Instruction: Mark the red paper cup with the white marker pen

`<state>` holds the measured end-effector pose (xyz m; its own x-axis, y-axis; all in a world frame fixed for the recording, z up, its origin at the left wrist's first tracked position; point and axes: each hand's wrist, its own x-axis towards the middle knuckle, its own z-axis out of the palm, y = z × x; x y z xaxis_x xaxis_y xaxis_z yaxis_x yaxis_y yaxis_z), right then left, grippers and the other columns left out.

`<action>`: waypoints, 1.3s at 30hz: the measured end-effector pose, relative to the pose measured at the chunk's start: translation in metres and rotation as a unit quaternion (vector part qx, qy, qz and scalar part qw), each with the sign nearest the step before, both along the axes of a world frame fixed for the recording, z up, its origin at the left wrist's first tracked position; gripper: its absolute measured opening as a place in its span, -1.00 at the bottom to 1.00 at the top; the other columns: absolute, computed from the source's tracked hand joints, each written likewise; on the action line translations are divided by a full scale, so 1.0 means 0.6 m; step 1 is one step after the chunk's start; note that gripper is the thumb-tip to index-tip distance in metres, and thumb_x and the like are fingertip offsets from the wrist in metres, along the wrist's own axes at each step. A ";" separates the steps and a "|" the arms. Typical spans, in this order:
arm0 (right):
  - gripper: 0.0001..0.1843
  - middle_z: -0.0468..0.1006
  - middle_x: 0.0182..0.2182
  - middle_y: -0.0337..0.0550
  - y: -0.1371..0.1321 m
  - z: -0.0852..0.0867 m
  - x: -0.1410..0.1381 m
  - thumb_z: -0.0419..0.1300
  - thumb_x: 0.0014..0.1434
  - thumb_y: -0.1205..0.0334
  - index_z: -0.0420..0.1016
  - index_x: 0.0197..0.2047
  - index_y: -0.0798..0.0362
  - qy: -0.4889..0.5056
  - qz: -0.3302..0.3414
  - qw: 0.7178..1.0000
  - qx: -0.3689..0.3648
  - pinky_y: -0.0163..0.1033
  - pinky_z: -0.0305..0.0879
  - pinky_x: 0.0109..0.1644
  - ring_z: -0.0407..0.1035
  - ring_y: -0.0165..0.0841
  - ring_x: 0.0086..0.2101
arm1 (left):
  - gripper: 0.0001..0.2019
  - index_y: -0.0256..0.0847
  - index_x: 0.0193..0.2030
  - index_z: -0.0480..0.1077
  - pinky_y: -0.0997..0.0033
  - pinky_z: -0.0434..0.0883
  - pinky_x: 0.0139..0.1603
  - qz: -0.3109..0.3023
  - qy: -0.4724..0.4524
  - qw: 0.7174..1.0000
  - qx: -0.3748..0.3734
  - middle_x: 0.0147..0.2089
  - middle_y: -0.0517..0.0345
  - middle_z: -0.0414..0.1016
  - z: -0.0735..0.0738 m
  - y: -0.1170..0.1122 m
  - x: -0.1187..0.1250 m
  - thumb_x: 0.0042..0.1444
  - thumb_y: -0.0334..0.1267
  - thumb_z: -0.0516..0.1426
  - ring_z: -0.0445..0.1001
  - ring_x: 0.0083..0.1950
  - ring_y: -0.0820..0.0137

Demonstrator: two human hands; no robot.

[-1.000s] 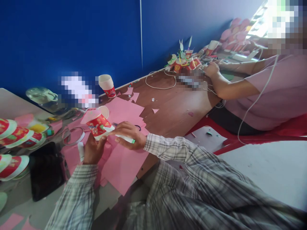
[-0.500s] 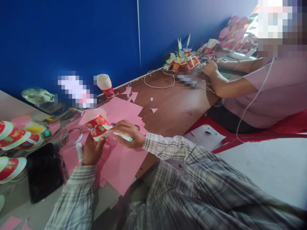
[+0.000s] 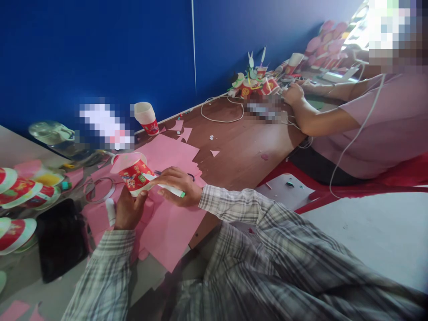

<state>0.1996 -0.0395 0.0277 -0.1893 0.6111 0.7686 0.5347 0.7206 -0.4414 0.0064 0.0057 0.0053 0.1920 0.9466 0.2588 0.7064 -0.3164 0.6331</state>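
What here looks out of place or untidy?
Mainly litter: a pink paper scrap lies loose on the brown tabletop, apart from the pink sheets. The red cup tilts too, but the left hand holds it.

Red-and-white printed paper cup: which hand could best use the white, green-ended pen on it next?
Probably the right hand: it holds the pen by the cup. The left hand holds the cup's lower end.

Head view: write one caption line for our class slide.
Over pink paper, the left hand holds a red cup, the right hand a white pen-like tool at its side.
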 end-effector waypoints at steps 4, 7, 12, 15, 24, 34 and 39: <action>-0.58 0.56 -0.24 -0.10 0.001 -0.003 0.000 -0.10 0.24 0.14 0.52 -0.22 0.21 0.006 0.019 1.000 -0.019 -0.25 0.41 0.03 0.43 -0.51 -0.17 | -0.26 -0.33 -0.10 0.27 0.21 0.32 -0.23 0.002 0.005 1.000 0.009 -0.20 -0.10 0.39 -0.001 0.000 -0.001 -0.11 0.32 -0.20 0.40 -0.17 0.22; -0.54 0.56 -0.23 -0.10 0.003 -0.003 0.001 -0.13 0.25 0.10 0.49 -0.12 0.19 0.003 0.007 1.000 -0.017 -0.27 0.42 0.01 0.44 -0.50 -0.18 | -0.28 -0.33 -0.12 0.28 0.22 0.32 -0.22 -0.003 -0.001 1.000 0.002 -0.20 -0.09 0.40 -0.003 0.000 -0.001 -0.10 0.31 -0.18 0.40 -0.19 0.24; -0.41 0.57 -0.25 -0.25 0.002 -0.001 0.000 -0.20 0.25 0.09 0.51 -0.51 0.23 0.003 -0.009 1.000 0.012 -0.33 0.37 -0.03 0.45 -0.56 -0.18 | -0.28 -0.35 -0.11 0.28 0.19 0.30 -0.18 -0.009 -0.005 1.000 0.004 -0.19 -0.11 0.39 -0.004 0.001 0.000 -0.10 0.30 -0.18 0.40 -0.16 0.21; -0.37 0.57 -0.28 -0.26 0.001 0.000 0.001 -0.21 0.25 0.10 0.48 -0.60 0.24 0.006 -0.011 0.999 0.030 -0.36 0.37 -0.04 0.44 -0.61 -0.19 | -0.27 -0.36 -0.11 0.27 0.20 0.31 -0.23 -0.002 -0.003 1.000 0.000 -0.22 -0.11 0.39 -0.003 0.001 -0.001 -0.11 0.31 -0.19 0.40 -0.20 0.21; -0.43 0.57 -0.26 -0.22 0.002 -0.001 0.002 -0.18 0.25 0.08 0.51 -0.50 0.22 0.011 0.002 1.000 -0.002 -0.31 0.37 -0.03 0.45 -0.57 -0.18 | -0.28 -0.32 -0.14 0.29 0.21 0.31 -0.22 -0.003 0.002 1.000 0.002 -0.22 -0.08 0.39 0.001 -0.001 0.001 -0.11 0.32 -0.19 0.40 -0.19 0.22; -0.40 0.57 -0.24 -0.23 0.003 -0.002 0.002 -0.18 0.25 0.10 0.49 -0.56 0.23 0.003 0.001 1.000 -0.004 -0.29 0.38 -0.02 0.45 -0.55 -0.18 | -0.30 -0.32 -0.14 0.28 0.20 0.30 -0.21 -0.007 0.004 1.000 0.013 -0.22 -0.08 0.39 0.000 0.000 0.000 -0.09 0.30 -0.20 0.39 -0.19 0.22; -0.46 0.57 -0.25 -0.21 0.003 -0.003 0.001 -0.16 0.25 0.11 0.52 -0.49 0.19 0.017 -0.004 1.000 0.006 -0.31 0.40 -0.04 0.45 -0.56 -0.17 | -0.29 -0.34 -0.15 0.29 0.19 0.31 -0.20 -0.010 0.000 1.000 0.003 -0.22 -0.11 0.39 0.000 -0.001 0.000 -0.10 0.30 -0.19 0.40 -0.19 0.21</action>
